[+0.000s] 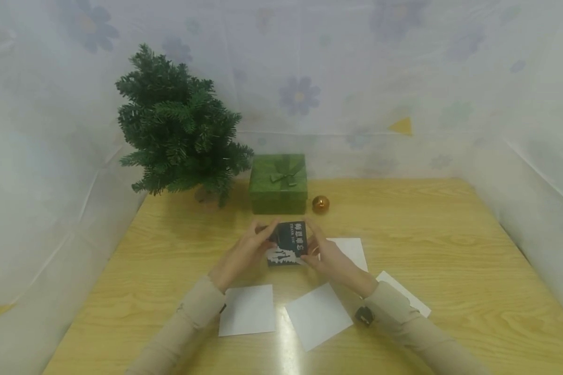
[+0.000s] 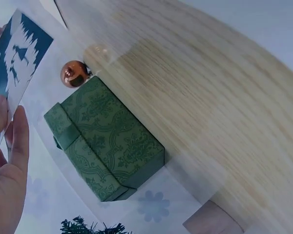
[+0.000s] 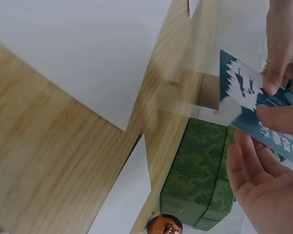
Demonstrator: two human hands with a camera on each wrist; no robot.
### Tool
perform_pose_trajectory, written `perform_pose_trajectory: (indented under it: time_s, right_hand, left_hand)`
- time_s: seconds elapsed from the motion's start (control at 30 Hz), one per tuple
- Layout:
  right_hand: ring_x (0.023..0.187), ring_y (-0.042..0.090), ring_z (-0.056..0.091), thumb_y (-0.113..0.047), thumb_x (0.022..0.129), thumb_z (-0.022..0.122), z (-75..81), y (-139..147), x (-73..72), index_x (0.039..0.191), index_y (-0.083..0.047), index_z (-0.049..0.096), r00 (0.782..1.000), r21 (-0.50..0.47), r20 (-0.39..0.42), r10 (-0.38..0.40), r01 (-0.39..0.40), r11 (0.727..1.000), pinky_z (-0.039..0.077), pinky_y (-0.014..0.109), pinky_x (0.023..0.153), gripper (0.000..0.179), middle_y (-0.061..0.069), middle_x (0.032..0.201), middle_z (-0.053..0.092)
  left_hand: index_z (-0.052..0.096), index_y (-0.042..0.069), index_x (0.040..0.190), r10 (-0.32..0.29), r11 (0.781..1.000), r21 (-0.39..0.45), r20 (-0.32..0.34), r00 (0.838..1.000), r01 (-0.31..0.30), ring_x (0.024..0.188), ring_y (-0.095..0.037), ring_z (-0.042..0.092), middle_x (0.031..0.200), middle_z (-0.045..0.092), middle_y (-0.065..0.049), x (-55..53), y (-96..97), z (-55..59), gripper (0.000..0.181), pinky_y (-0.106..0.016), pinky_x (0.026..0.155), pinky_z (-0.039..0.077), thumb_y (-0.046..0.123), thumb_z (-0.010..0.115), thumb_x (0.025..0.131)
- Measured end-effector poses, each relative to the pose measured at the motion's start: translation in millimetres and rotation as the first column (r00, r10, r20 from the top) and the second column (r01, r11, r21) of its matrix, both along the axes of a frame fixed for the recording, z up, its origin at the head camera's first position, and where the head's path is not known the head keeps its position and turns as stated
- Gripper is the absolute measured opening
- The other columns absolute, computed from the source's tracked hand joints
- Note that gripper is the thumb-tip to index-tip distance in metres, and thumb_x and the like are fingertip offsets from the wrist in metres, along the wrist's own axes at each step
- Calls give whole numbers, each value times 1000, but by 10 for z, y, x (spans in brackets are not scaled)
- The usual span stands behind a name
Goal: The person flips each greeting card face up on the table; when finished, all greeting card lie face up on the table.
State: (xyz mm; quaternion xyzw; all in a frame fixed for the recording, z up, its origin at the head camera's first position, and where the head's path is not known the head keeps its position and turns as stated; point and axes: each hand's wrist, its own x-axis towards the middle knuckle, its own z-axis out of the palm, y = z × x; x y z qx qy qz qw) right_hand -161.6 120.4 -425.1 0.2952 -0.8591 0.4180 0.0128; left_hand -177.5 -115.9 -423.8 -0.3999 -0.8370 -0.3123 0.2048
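Left grip (image 1: 245,253) and right grip (image 1: 334,260) both pinching card (image 1: 286,240); box (image 1: 278,203), ball (image 1: 321,204) just beyond grips; sheets (image 1: 247,311) on desk (image 1: 450,234) near grips.

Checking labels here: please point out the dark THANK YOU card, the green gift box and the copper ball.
Dark card (image 1: 288,241), head view: middle of its printed face.
Green gift box (image 2: 108,138), left wrist view: its patterned side.
Copper ball (image 1: 321,204), head view: its shiny front.

Two hands (image 1: 245,251) w/ one printed card (image 1: 288,240) — & four white sheets (image 1: 247,311) on one tbl. (image 1: 431,234). In bkgd. — one tree (image 1: 178,125), one green gift box (image 1: 278,201), one copper bauble (image 1: 321,203).
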Motion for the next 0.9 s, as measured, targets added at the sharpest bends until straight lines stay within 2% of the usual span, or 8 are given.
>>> perform_pose_trajectory:
  time_s: [0.1,0.2,0.37,0.47,0.57,0.67,0.77,0.9]
  right_hand:
    - [75,19,64,1,83,67,-21,1,-3,149,-1,5,1000,7,6,-17,17,1000,55,29,70,90,11,86,65]
    - [78,21,65,1,86,64,-36,13,-3,149,-5,7,998,-5,44,-54,55,999,55,31,71,86,12,89,66]
    - [80,24,64,2,88,60,-24,42,-7,148,-10,17,989,-70,76,-128,133,989,55,34,73,75,13,91,68]
    - [78,24,64,4,89,57,-14,53,-16,143,-6,27,986,-107,41,-164,168,980,55,35,73,63,15,91,66]
    - [77,25,64,5,90,54,-10,55,-23,135,0,35,982,-133,4,-188,187,973,56,37,73,49,16,92,64]
    - [77,27,64,4,91,54,-7,50,-23,129,2,41,979,-146,4,-203,201,969,56,36,71,41,16,91,63]
    - [79,29,63,0,89,60,5,37,-7,132,1,39,977,-165,62,-202,210,964,56,32,67,48,18,93,61]
    - [84,30,62,3,80,70,16,2,16,143,-2,26,970,-224,139,-200,228,947,56,32,73,77,20,98,56]
  left_hand:
    - [24,14,151,38,998,53,63,997,-42,90,-27,62,109,47,-21,7,22,7,84,-25,77,55,1,69,81]
    - [32,2,146,79,993,75,171,982,-93,88,-26,62,114,47,-21,29,29,40,73,-23,76,55,4,68,83]
    - [29,6,149,151,988,-3,292,945,-157,98,-25,61,126,45,-17,62,-16,70,75,-31,84,54,12,68,85]
    - [28,10,150,172,985,-69,318,933,-158,107,-29,57,127,49,-17,70,-47,63,76,-39,91,51,15,69,86]
    - [29,11,149,171,984,-111,323,931,-142,110,-32,56,125,54,-20,78,-61,46,76,-44,95,48,16,70,85]
    - [27,12,150,187,979,-143,325,927,-147,114,-34,55,126,55,-21,97,-54,36,78,-46,99,44,18,70,85]
    - [23,14,152,224,971,-162,336,915,-178,120,-36,50,133,51,-21,119,-32,35,81,-50,104,38,22,69,86]
    - [17,12,153,261,962,-168,337,905,-215,126,-36,46,138,47,-20,127,3,22,84,-52,109,31,25,68,87]
